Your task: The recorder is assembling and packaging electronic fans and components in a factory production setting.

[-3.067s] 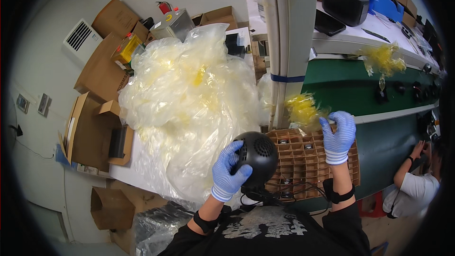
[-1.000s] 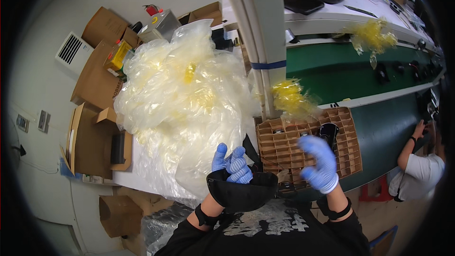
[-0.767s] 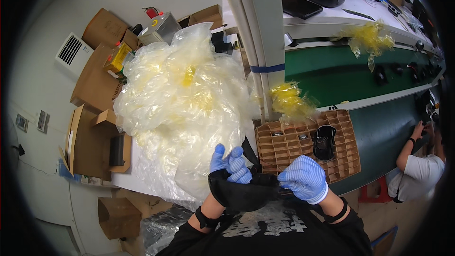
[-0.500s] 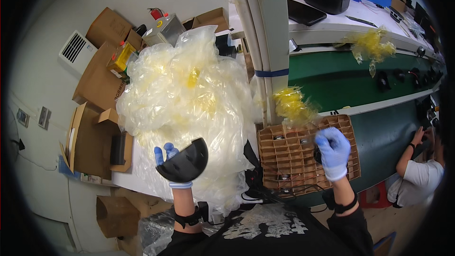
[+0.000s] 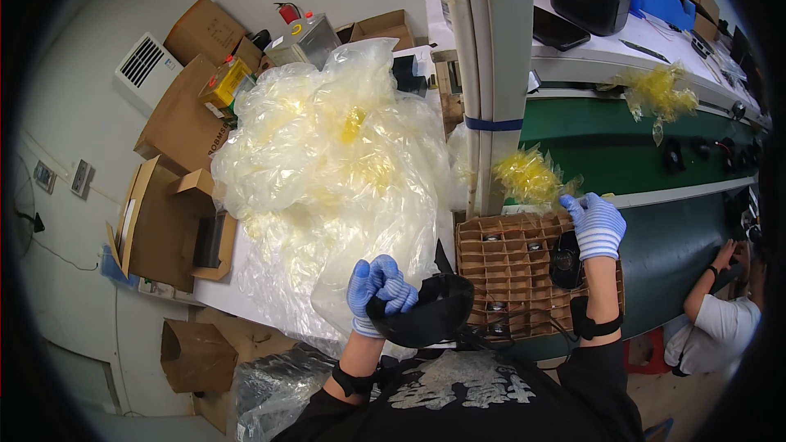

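My left hand point(image 5: 378, 295), in a blue-and-white striped glove, is closed on the edge of a black curved plastic shell point(image 5: 446, 311), holding it tilted in front of my chest. My right hand point(image 5: 598, 227), gloved alike, reaches over the far right part of a cardboard divider box point(image 5: 512, 258). Its fingers are drawn together at the edge of a crumpled bunch of yellow film point(image 5: 528, 176) by the pillar. Just below that hand is a black rounded part point(image 5: 566, 262); whether it rests on the dividers or hangs above them I cannot tell.
A big heap of clear plastic bags point(image 5: 327, 164) covers the table on the left. A white pillar point(image 5: 495, 74) rises beyond the divider box. To the right runs a green belt point(image 5: 589, 131) with black parts, and a co-worker point(image 5: 725, 311) sits there. More yellow film point(image 5: 661, 94) hangs off the shelf.
My left hand has carried the black shell rightward and turned it over toward my chest. My right hand has moved up to the yellow film. The view has shifted slightly.
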Action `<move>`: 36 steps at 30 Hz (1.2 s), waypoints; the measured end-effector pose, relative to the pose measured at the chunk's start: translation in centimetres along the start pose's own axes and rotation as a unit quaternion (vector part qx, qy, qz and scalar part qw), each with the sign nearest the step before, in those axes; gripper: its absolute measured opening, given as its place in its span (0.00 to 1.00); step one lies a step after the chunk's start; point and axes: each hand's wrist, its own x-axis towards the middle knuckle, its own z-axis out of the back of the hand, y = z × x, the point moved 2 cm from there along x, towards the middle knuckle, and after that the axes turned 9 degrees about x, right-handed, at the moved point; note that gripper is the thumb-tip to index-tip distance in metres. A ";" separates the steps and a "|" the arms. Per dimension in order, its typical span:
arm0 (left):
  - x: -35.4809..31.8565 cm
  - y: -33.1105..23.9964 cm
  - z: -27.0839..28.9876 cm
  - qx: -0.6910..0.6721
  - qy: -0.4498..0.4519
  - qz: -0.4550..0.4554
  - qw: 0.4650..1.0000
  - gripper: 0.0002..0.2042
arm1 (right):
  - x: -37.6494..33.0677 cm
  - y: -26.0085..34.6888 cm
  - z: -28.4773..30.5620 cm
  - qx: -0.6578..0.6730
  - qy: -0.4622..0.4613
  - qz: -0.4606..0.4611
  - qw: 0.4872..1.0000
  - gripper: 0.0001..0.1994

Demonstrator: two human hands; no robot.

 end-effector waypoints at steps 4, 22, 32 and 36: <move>-0.2 0.4 -1.0 0.144 -0.036 -0.003 0.989 0.23 | 0.1 -1.0 0.5 -0.036 0.027 -0.066 0.997 0.28; 3.7 4.9 -4.2 0.732 0.117 -0.040 0.670 0.27 | -6.5 -9.4 -6.9 0.601 0.455 -0.053 0.655 0.16; 0.2 4.4 0.3 0.614 -0.017 0.051 0.787 0.20 | 13.8 -19.5 -6.4 0.804 -0.046 -0.166 0.570 0.27; 0.1 5.1 0.2 0.622 0.014 0.061 0.780 0.18 | 15.2 -21.3 -7.9 0.763 -0.100 -0.197 0.608 0.26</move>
